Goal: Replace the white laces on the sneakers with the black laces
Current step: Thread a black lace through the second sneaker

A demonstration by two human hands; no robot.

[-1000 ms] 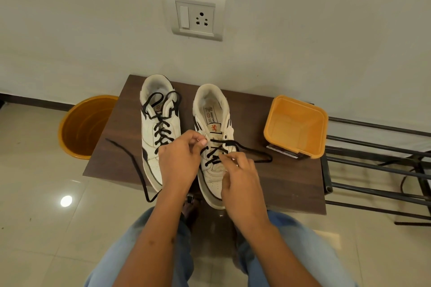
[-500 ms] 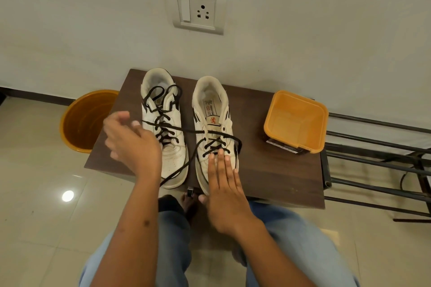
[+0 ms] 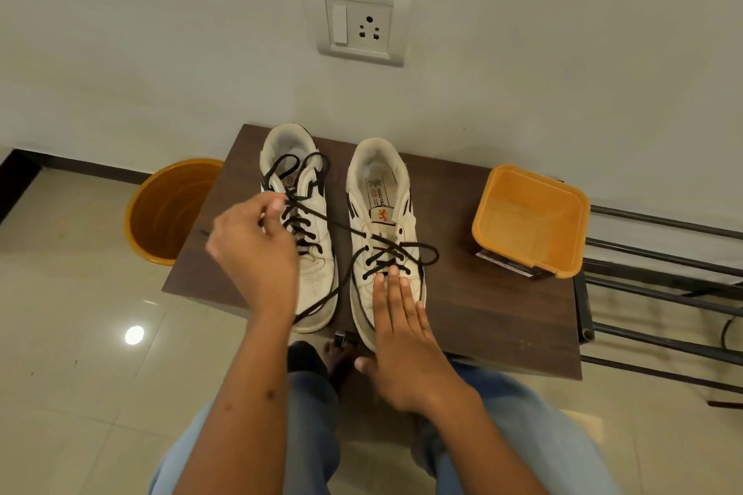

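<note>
Head view: left hand (image 3: pixel 257 253) pinches black lace (image 3: pixel 321 215); right hand (image 3: pixel 406 338) presses flat on sneaker (image 3: pixel 382 237) at table edge (image 3: pixel 482 358).

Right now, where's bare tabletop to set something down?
Bare table runs between the right sneaker and the orange tub, forward to the near edge. Crowded on the left: left hand pulls the black lace across both sneakers; right hand presses the right toe.

Left hand (image 3: pixel 257 249) pinches black lace (image 3: pixel 337 227) (taut), right hand (image 3: pixel 402 330) flat on right sneaker (image 3: pixel 382 229)
</note>
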